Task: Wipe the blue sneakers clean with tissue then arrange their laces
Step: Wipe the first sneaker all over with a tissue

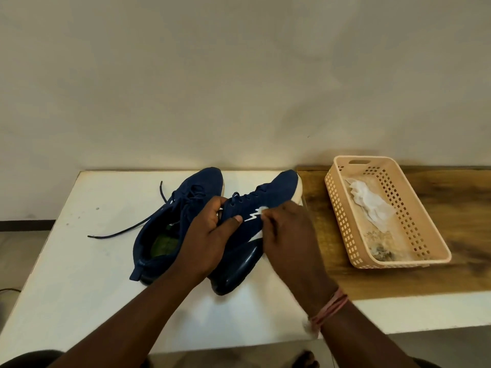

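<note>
Right hand: grip closed on a small wad of white tissue, fingers bunched around it and pressing it against the outer side of the right-hand blue sneaker, beside its white zigzag marking. The hand shows some blur.

Left hand: grip closed on the same sneaker at the collar and lace area, thumb lying across the side, fingers curled over the top edge. This sneaker is tilted, its heel low toward the camera and its white-edged toe toward the wall.

The second blue sneaker rests on the white tabletop just to the left, touching or nearly touching the first. Its lace is loose, trailing left across the surface.

To the right, on a wooden surface, stands a beige perforated basket containing crumpled white tissues.
</note>
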